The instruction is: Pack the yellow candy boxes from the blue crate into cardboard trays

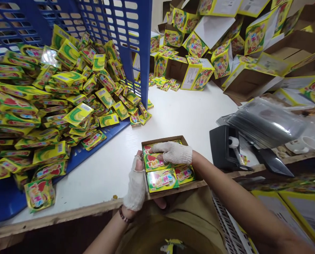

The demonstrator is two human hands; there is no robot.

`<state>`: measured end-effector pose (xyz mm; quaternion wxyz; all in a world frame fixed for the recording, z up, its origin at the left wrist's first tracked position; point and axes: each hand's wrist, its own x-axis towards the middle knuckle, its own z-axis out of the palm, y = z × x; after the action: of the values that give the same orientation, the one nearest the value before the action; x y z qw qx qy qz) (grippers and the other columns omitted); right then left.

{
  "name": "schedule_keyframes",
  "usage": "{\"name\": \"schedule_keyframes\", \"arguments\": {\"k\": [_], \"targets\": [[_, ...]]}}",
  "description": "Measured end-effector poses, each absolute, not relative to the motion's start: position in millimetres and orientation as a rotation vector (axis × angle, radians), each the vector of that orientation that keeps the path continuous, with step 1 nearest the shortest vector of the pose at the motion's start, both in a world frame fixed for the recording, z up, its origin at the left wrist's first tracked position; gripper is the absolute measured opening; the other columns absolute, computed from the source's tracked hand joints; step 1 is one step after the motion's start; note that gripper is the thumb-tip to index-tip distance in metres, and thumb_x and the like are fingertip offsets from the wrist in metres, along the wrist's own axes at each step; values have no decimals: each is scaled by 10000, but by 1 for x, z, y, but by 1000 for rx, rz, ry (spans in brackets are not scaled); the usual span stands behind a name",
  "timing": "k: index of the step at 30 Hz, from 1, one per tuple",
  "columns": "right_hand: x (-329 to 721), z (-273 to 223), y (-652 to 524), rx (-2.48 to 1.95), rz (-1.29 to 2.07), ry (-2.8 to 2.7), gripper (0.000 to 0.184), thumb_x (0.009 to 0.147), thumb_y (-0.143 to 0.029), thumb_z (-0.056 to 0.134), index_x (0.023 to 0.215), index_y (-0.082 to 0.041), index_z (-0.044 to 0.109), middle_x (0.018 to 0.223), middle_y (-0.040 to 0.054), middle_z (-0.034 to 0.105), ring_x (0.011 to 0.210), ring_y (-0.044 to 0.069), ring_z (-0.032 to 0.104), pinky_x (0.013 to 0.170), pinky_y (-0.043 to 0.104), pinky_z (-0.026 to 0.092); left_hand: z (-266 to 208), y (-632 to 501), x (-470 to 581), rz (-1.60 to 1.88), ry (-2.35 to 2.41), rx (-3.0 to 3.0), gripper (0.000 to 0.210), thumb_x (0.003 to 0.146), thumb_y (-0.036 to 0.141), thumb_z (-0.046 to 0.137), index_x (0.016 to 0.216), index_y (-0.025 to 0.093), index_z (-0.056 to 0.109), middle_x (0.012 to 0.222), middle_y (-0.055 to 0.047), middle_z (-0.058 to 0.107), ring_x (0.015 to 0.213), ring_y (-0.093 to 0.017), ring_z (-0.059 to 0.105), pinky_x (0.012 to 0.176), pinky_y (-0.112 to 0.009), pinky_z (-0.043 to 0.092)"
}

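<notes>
An open cardboard box [184,139] stands at the table's front edge, holding several small yellow-green packs marked "TWINS" [161,179] laid flat. My left hand [135,185], in a white fingerless glove, grips the box's left side; some of its fingers are hidden by the box. My right hand [170,152], gloved alike, lies over the packs at the back of the box, its fingers stretched out and touching their tops. A bare fingertip shows under the box's front edge.
A blue perforated crate [144,53] lies tipped on the left, with a large heap of packs [75,84] spilling out. Printed cartons [197,72] are piled at the back right. A black tape dispenser [221,146] and a stack of clear plastic sleeves [268,118] lie to the right.
</notes>
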<state>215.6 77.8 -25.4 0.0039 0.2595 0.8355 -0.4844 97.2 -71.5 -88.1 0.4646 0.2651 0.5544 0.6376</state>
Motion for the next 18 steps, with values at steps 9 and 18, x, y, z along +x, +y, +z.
{"name": "schedule_keyframes", "arguments": {"k": [9, 18], "targets": [[221, -66, 48, 819, -1511, 3014, 303, 933, -279, 480, 1114, -173, 697, 1083, 92, 711, 1046, 224, 633, 943, 376, 491, -75, -58, 1, 1143, 2149, 1339, 512, 846, 468, 543, 1267, 180, 580, 1433, -130, 498, 1350, -318, 424, 1147, -472, 330], [221, -60, 49, 922, -1484, 3112, 210, 917, -264, 528, 1040, -170, 669, 1001, 84, 686, 954, 217, 635, 855, 364, 516, -56, -31, -109, 306, 2700, 1403, 367, 675, 343, 663, 1004, 185, 625, 1080, -172, 583, 1059, -381, 548, 862, -471, 443]]}}
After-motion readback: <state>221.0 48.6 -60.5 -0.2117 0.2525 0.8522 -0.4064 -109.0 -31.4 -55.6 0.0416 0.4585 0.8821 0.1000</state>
